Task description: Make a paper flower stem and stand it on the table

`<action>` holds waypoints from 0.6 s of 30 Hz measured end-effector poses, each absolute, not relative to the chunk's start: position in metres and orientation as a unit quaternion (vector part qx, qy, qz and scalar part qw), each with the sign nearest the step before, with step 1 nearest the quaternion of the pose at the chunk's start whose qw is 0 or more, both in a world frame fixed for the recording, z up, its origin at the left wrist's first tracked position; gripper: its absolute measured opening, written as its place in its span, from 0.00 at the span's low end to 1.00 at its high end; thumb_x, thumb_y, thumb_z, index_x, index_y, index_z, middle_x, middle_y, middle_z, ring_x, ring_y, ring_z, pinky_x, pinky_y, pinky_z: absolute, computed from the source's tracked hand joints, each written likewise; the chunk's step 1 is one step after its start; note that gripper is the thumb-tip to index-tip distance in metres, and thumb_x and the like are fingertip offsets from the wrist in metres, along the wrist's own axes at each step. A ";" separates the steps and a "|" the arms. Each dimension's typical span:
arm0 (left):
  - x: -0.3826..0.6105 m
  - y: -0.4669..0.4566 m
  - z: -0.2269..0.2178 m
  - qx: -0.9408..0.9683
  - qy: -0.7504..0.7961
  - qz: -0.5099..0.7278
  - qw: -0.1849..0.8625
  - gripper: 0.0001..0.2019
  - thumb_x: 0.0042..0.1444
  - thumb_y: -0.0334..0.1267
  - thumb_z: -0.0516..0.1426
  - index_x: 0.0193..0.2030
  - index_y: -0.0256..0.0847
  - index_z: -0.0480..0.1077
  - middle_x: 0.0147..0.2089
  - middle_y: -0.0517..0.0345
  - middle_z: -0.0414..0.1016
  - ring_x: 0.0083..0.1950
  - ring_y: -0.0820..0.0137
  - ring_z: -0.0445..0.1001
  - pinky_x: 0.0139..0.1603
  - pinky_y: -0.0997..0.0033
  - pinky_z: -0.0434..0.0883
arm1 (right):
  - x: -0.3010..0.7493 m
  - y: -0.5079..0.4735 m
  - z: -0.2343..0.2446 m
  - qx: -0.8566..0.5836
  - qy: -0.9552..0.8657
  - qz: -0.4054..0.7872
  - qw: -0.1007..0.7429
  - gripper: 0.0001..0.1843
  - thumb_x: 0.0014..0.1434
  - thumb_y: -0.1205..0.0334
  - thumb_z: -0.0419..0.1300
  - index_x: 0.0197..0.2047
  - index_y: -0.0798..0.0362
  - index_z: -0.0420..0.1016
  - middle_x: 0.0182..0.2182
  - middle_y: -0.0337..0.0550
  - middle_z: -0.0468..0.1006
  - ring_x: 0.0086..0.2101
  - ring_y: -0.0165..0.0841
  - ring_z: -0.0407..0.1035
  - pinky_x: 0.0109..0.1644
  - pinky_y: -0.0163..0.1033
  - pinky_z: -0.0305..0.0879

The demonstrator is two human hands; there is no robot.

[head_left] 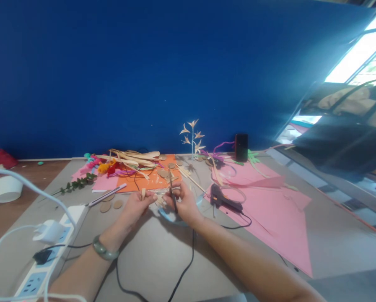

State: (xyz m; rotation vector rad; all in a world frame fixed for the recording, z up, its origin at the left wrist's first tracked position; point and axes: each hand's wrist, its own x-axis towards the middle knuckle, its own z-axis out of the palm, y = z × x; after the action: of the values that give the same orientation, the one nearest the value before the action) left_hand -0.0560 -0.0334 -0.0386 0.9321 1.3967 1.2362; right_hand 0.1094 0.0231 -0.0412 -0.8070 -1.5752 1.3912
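Note:
My left hand (136,206) is closed in a pinch on a short tan leaf strip (143,193) that stands up from its fingers. My right hand (182,202) is closed round a pair of dark scissors (172,193), whose blades point up and away, just right of the strip. Both hands hover over the grey table (156,251), close together, above a bluish round object (169,216) that they mostly hide. A green bangle (104,250) sits on my left wrist.
A black glue gun (224,201) lies on pink paper (269,209) to the right. Behind the hands lie orange paper (143,180), tan strips, cardboard discs (110,205) and a leaf-flower stem (192,138). A power strip (46,260) and white cup (7,188) are at left.

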 end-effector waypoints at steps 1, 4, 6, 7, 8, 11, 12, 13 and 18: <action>-0.055 -0.034 -0.039 0.386 0.577 0.512 0.505 0.16 0.43 0.48 0.65 0.27 0.37 0.71 0.12 0.71 0.54 0.14 0.81 0.48 0.17 0.75 0.43 | 0.109 0.023 -0.042 -0.319 -0.611 0.595 0.413 0.22 0.46 0.61 0.68 0.40 0.49 0.60 0.24 0.34 0.76 0.23 0.29 0.68 0.29 0.35 0.62; -0.052 -0.035 -0.040 0.390 0.560 0.519 0.514 0.15 0.43 0.47 0.65 0.27 0.37 0.70 0.13 0.69 0.57 0.14 0.80 0.49 0.17 0.75 0.44 | 0.108 0.023 -0.045 -0.297 -0.576 0.661 0.377 0.27 0.42 0.59 0.70 0.40 0.49 0.59 0.22 0.31 0.74 0.20 0.27 0.65 0.25 0.33 0.61; -0.051 -0.035 -0.041 0.400 0.550 0.521 0.516 0.15 0.44 0.48 0.64 0.27 0.38 0.70 0.14 0.69 0.57 0.15 0.80 0.49 0.17 0.74 0.45 | 0.108 0.024 -0.048 -0.288 -0.574 0.671 0.370 0.28 0.41 0.59 0.71 0.40 0.50 0.58 0.21 0.30 0.73 0.20 0.26 0.65 0.25 0.32 0.60; -0.051 -0.035 -0.042 0.405 0.547 0.521 0.515 0.15 0.45 0.48 0.64 0.27 0.38 0.70 0.14 0.69 0.57 0.15 0.80 0.48 0.17 0.74 0.45 | 0.108 0.024 -0.049 -0.286 -0.573 0.673 0.370 0.28 0.41 0.60 0.71 0.40 0.50 0.58 0.20 0.29 0.73 0.20 0.26 0.64 0.24 0.31 0.60; -0.051 -0.035 -0.042 0.409 0.546 0.521 0.513 0.16 0.46 0.49 0.63 0.26 0.38 0.69 0.14 0.69 0.55 0.16 0.80 0.48 0.18 0.75 0.45 | 0.108 0.025 -0.050 -0.286 -0.569 0.676 0.371 0.28 0.41 0.60 0.71 0.40 0.50 0.59 0.20 0.28 0.72 0.19 0.25 0.63 0.24 0.31 0.60; -0.052 -0.034 -0.044 0.409 0.554 0.526 0.500 0.17 0.46 0.51 0.63 0.26 0.38 0.68 0.14 0.71 0.52 0.16 0.80 0.46 0.18 0.75 0.44 | 0.107 0.027 -0.052 -0.285 -0.552 0.687 0.376 0.28 0.41 0.59 0.71 0.40 0.50 0.59 0.20 0.28 0.72 0.19 0.24 0.62 0.24 0.31 0.59; -0.052 -0.034 -0.045 0.408 0.557 0.528 0.496 0.17 0.46 0.51 0.63 0.25 0.38 0.67 0.14 0.71 0.51 0.16 0.80 0.46 0.18 0.75 0.44 | 0.107 0.027 -0.052 -0.282 -0.546 0.692 0.379 0.28 0.41 0.59 0.71 0.40 0.50 0.59 0.20 0.28 0.72 0.18 0.23 0.61 0.24 0.31 0.59; -0.052 -0.033 -0.045 0.407 0.558 0.530 0.492 0.18 0.46 0.51 0.63 0.25 0.38 0.66 0.14 0.72 0.51 0.16 0.80 0.46 0.18 0.75 0.44 | 0.107 0.027 -0.052 -0.278 -0.540 0.697 0.381 0.28 0.41 0.59 0.71 0.39 0.50 0.59 0.20 0.28 0.72 0.18 0.23 0.60 0.23 0.30 0.58; -0.053 -0.033 -0.047 0.403 0.550 0.534 0.500 0.18 0.46 0.53 0.62 0.26 0.39 0.65 0.14 0.72 0.49 0.16 0.80 0.45 0.18 0.75 0.43 | 0.107 0.025 -0.048 -0.273 -0.519 0.714 0.384 0.26 0.42 0.60 0.71 0.39 0.50 0.59 0.19 0.27 0.70 0.17 0.22 0.58 0.21 0.29 0.53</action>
State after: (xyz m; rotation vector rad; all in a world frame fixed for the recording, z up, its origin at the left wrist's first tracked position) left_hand -0.0533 -0.0331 -0.0472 0.9753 1.3310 1.2913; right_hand 0.1073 0.0247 -0.0477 -0.6958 -1.3220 1.8192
